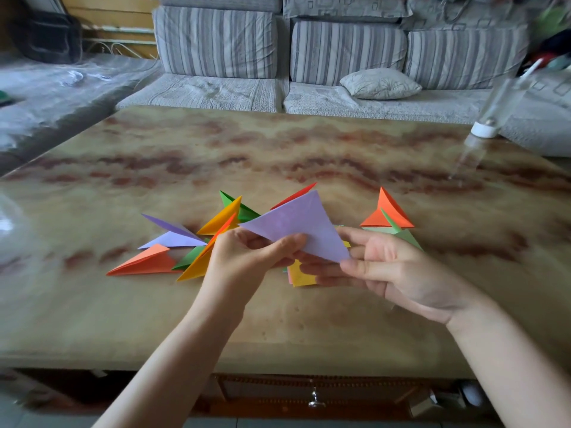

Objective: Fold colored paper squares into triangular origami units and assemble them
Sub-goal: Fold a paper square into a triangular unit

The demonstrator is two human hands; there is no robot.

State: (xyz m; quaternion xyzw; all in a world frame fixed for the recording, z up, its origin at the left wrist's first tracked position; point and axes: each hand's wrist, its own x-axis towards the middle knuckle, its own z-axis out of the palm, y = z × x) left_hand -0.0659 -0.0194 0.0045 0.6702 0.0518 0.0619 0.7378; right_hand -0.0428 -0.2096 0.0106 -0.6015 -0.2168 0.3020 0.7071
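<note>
I hold a lilac paper triangle (301, 225) above the table, folded from a square. My left hand (250, 257) pinches its lower left edge with thumb and fingers. My right hand (380, 267) pinches its lower right corner. To the left lies a pile of folded units (185, 242) in orange, yellow, green and lilac. An orange unit (387, 213) stands joined to a pale green unit (408, 237) at the right. Flat yellow paper squares (301, 276) lie under my hands. A red triangle's edge (293, 196) shows behind the lilac one.
The marbled brown table (278, 149) stretches back to a grey striped sofa (340, 57) with a small cushion (380, 83). A clear bottle with a white cap (486, 128) stands at the table's far right. A drawer handle (315, 400) shows below the front edge.
</note>
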